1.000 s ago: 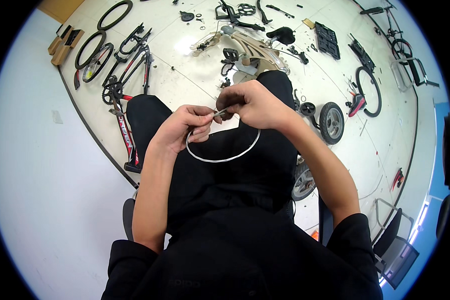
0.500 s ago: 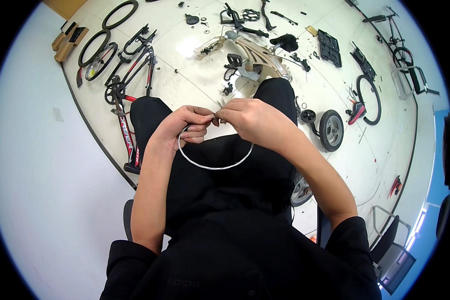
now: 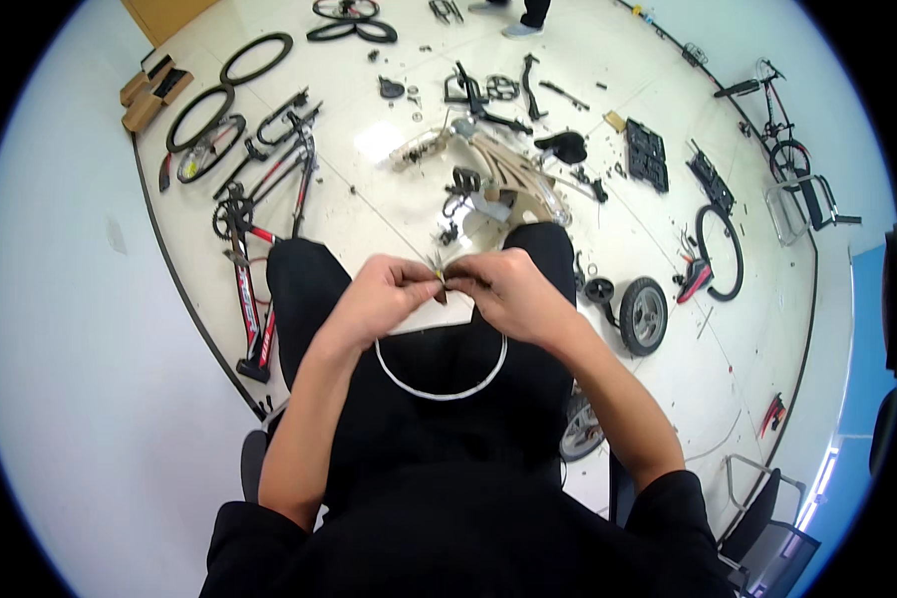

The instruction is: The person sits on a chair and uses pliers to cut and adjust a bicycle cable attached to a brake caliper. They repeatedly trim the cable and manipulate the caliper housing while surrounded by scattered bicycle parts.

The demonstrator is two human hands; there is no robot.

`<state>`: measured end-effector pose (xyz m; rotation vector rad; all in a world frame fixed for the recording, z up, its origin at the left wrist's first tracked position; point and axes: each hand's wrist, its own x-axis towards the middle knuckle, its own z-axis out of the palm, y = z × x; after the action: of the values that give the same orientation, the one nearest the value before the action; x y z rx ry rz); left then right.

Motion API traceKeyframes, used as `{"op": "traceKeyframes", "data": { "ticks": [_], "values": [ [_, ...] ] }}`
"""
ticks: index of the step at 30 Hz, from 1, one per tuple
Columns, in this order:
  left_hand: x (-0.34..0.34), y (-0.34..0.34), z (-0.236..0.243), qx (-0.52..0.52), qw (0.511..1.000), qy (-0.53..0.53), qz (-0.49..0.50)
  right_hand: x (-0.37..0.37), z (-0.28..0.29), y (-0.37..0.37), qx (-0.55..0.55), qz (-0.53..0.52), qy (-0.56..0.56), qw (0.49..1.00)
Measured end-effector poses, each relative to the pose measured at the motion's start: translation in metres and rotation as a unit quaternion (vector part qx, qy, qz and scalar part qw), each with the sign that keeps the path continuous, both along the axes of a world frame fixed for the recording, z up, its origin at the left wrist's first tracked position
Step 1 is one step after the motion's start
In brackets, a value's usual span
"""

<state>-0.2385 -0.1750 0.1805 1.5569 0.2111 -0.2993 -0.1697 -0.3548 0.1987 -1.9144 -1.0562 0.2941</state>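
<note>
A thin white cable [image 3: 442, 398] hangs in a loop below my hands, above my black-trousered lap. My left hand [image 3: 377, 299] is closed, thumb and fingers pinching the cable on the left side. Opposite it, my right hand [image 3: 516, 289] also pinches the cable, its fingertips almost touching the left ones. Between the fingertips poke small thin strands [image 3: 438, 266], partly yellowish; the fingers hide most of them, and I cannot tell exactly what they are.
Bike parts cover the pale floor: a red-and-black frame [image 3: 243, 289] at left, a beige frame [image 3: 516, 164] ahead, and a small wheel [image 3: 644, 317] at right. Beyond lie a saddle [image 3: 565, 148] and a black tool case [image 3: 647, 156]. Another person's shoe [image 3: 521, 31] shows at the top.
The view has tilted up, bringing another person's legs into sight. My left fingers have uncurled somewhat, and yellowish strands now show between the fingertips. Both hands still pinch the cable.
</note>
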Motion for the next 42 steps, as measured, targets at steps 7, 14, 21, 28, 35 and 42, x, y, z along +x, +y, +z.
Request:
{"op": "traceKeyframes", "data": {
  "ticks": [7,14,21,28,35,42],
  "values": [
    [0.010,-0.015,0.022,0.221,0.960,-0.173,0.012,0.016,0.014,-0.009,-0.007,-0.060,0.141,0.988],
    [0.027,-0.017,0.034,0.306,0.920,-0.238,-0.051,0.027,0.020,-0.020,-0.028,-0.033,0.116,0.992],
    [0.036,-0.022,0.043,0.210,0.962,-0.161,-0.069,0.024,0.034,-0.028,-0.014,-0.042,-0.012,0.999],
    [0.033,-0.023,0.051,0.241,0.947,-0.197,-0.082,0.026,0.027,-0.029,-0.029,-0.028,-0.045,0.998],
    [0.022,-0.032,0.036,0.359,0.853,-0.371,-0.082,0.033,0.014,-0.036,-0.018,0.014,0.268,0.963],
    [0.009,-0.042,0.038,0.428,0.803,-0.406,-0.082,0.049,-0.025,-0.034,0.103,0.164,0.564,0.802]
  ]
}}
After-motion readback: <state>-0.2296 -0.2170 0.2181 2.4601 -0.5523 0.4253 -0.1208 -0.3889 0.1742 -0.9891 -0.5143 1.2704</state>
